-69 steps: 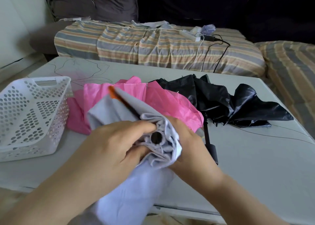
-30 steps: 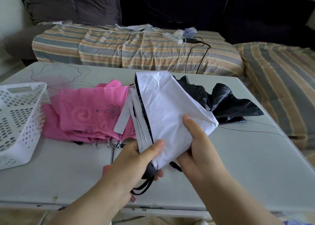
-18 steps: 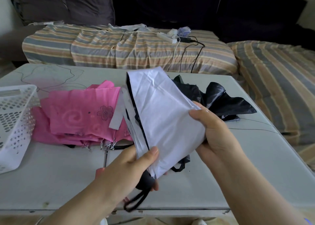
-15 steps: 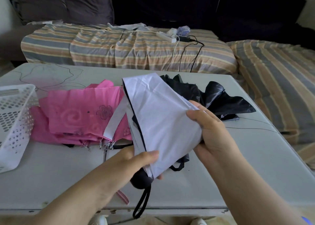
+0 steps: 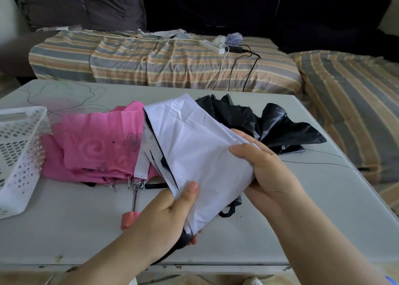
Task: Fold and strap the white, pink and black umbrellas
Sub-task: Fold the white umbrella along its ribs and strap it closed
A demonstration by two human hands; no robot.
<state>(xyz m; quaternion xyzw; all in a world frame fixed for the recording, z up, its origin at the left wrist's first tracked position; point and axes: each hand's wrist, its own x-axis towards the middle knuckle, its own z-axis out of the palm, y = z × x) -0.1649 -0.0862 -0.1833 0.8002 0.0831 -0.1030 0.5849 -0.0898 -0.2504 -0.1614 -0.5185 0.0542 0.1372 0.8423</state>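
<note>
Both hands grip the white umbrella (image 5: 194,155) over the table's (image 5: 302,209) middle: left hand (image 5: 170,215) at 7 o'clock, right hand (image 5: 263,168) at 3. Wrap the flaps tight first, then strap.

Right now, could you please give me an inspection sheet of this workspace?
Surface: grey table, scuffed front edge.
Job's things: white umbrella held above the table, unstrapped; pink umbrella and black umbrella lie loose.
Clutter: white basket at the table's left.
Grippers: left hand grips the white umbrella's handle end; right hand holds its canopy.
Cables: power strip with leads on the sofa.
Surroundings: striped sofa, dark cushions.
</note>
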